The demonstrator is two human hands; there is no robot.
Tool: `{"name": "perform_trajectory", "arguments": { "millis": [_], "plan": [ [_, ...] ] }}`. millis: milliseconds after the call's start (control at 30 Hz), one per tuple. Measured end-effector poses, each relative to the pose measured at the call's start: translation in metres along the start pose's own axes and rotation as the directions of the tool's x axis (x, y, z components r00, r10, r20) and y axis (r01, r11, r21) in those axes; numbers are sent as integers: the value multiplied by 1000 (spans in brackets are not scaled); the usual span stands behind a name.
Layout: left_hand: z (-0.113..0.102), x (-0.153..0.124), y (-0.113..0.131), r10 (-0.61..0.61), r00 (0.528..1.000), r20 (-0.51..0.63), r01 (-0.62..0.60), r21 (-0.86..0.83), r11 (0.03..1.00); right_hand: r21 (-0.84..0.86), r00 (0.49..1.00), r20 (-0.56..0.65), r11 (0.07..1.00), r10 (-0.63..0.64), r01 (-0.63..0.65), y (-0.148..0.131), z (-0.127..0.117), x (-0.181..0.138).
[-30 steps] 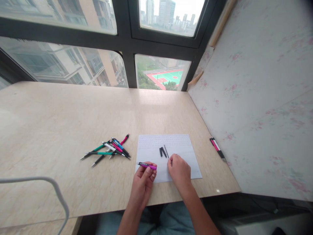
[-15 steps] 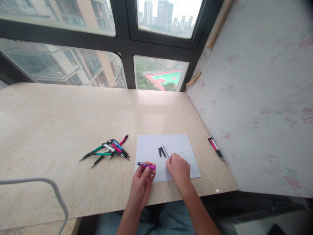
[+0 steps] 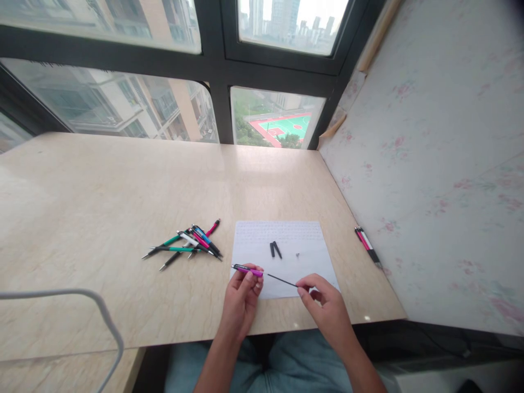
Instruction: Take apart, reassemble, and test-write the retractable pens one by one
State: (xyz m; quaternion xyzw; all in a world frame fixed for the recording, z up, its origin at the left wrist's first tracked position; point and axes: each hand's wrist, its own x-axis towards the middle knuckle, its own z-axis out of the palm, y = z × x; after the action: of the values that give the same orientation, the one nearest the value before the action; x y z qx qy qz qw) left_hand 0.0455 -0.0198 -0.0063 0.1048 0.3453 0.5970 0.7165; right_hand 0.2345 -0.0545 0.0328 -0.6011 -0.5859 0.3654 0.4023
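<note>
My left hand point(image 3: 242, 297) is closed around a purple pen barrel point(image 3: 252, 271) with a dark clip end pointing left. Between the thumb and finger of my right hand point(image 3: 323, 303) is a thin black pen refill point(image 3: 282, 280). The refill's free end points at the barrel's open right end, with a small gap between them. Beneath both hands lies a sheet of paper point(image 3: 245, 234) with faint writing along its top. Two short black grip pieces point(image 3: 272, 250) rest on it, and a tiny metallic piece point(image 3: 297, 255) sits to their right.
A loose pile of coloured pens point(image 3: 196, 243) lies to the left of the paper. Two more pens point(image 3: 367, 246) rest against the wall on the right. A grey cable point(image 3: 96, 300) arches over the lower left of the table point(image 3: 123, 185). Windows stand behind.
My right hand has lifted the black refill off the paper and moved right, bringing the refill's end near the barrel. The tiny metallic piece now shows. The view has shifted slightly.
</note>
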Motion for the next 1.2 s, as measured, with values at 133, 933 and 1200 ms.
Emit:
{"name": "perform_trajectory", "arguments": {
  "millis": [133,933,1200],
  "plan": [
    [1,0,0,6,1000,-14,-6,0,1000,-23,998,-49,999,-35,34,-1,0,0],
    [0,-6,-3,54,998,29,-59,193,979,-211,962,-97,950,-257,232,-19,24,12],
    [0,-6,-3,46,997,56,-57,224,973,-324,971,-102,930,-217,173,-18,29,15]
  ]
}}
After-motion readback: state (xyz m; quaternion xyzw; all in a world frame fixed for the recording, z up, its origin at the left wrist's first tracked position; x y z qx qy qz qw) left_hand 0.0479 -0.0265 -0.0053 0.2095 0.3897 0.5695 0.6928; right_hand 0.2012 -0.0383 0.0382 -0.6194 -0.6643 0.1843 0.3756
